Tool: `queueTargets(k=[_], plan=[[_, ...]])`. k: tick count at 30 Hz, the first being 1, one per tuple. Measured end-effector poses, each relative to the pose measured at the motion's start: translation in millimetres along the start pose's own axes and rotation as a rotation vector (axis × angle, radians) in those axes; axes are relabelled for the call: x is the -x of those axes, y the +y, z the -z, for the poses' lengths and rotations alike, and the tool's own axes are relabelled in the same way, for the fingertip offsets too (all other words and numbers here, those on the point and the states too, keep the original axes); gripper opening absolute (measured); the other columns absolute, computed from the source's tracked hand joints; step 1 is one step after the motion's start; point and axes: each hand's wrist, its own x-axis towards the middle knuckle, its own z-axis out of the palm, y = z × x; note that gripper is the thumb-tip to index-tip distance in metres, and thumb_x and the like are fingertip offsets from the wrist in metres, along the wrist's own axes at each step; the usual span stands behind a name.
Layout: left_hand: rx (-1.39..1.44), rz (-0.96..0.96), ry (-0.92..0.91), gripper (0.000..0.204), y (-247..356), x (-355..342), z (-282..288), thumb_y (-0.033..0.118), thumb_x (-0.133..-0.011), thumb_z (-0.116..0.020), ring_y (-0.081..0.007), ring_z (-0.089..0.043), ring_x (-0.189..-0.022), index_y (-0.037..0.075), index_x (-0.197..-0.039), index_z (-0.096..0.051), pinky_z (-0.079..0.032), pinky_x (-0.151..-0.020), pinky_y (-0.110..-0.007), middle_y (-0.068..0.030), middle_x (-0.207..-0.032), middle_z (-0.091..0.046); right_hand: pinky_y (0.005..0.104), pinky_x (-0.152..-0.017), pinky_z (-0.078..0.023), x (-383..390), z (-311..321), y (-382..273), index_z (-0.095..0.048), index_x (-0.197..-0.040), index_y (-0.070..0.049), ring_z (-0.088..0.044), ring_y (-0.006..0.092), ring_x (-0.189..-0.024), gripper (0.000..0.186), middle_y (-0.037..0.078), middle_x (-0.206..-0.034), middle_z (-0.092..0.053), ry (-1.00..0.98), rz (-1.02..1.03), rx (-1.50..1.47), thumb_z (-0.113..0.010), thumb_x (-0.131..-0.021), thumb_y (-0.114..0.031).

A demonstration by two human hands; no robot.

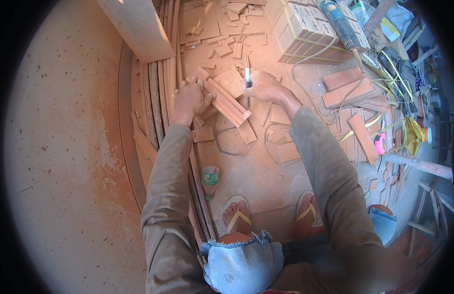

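A long, grooved reddish strip [226, 100] slanted, near end rightward, against the left grip [190, 100]; a slim, blurred white-and-dark tool [247, 76] stood near-upright in the right grip [272, 90].

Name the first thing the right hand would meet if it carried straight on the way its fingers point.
Likely the flat tan tile piece just left of the right hand, before the long terracotta piece held by the left hand; height is unclear, so it might pass above.
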Motion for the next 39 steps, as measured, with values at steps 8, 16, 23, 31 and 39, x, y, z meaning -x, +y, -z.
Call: queueTargets(k=[8,16,23,31,39], plan=[[0.017,0.006,-0.026,0.072,1.7,0.9,1.7,0.05,-0.092,-0.068,-0.0418,-0.047,-0.141,0.001,-0.143,-0.055,-0.043,-0.11,-0.06,-0.0195,-0.158,-0.044,0.0429,-0.077,-0.053,50.4,-9.9,25.2,-0.068,-0.103,0.0,-0.069,0.0316,-0.081,0.023,0.019,-0.093,-0.073,0.313,-0.013,-0.155,-0.065,-0.091,-0.019],[0.103,-0.01,0.1,0.073,-9.0,-2.3,-19.9,0.049,-0.091,-0.069,-0.0447,-0.047,-0.14,-0.001,-0.143,-0.056,-0.043,-0.113,-0.054,-0.0238,-0.158,-0.043,0.0492,-0.093,-0.052,91.5,-79.2,-17.1,-0.068,-0.117,0.007,-0.064,0.0422,-0.108,0.066,0.026,-0.111,-0.063,0.315,-0.021,0.226,-0.08,-0.08,-0.047],[0.405,-0.002,0.228,0.075,-7.2,3.4,-28.8,0.028,-0.085,-0.081,-0.047,-0.049,-0.138,-0.004,-0.147,-0.052,-0.043,-0.114,-0.047,-0.0271,-0.156,-0.043,0.0486,-0.095,-0.051,83.4,-96.2,-19.6,-0.067,-0.113,0.011,-0.064,0.0428,-0.108,0.066,0.028,-0.112,-0.063,0.304,-0.048,0.299,-0.079,-0.076,-0.042],[1.358,0.317,0.4,0.08,1.6,95.1,-26.3,0.014,-0.094,-0.071,-0.0308,-0.066,-0.116,-0.009,-0.156,-0.027,-0.057,-0.094,-0.04,-0.0245,-0.134,-0.06,0.0509,-0.09,-0.053,154.9,-90.6,-11.6,-0.069,-0.109,0.007,-0.065,0.0423,-0.104,0.062,0.026,-0.109,-0.063,0.279,0.123,0.124,-0.079,-0.073,-0.042],[2.021,0.396,0.184,0.076,69.3,173.7,-43.4,0.011,-0.102,-0.062,-0.0302,-0.066,-0.117,-0.002,-0.161,-0.016,-0.062,-0.088,-0.041,-0.0215,-0.139,-0.057,0.0489,-0.085,-0.054,218.3,11.0,20.9,-0.071,-0.106,0.001,-0.066,0.0399,-0.096,0.054,0.021,-0.105,-0.063,-0.057,0.152,0.363,-0.08,-0.073,-0.04]])
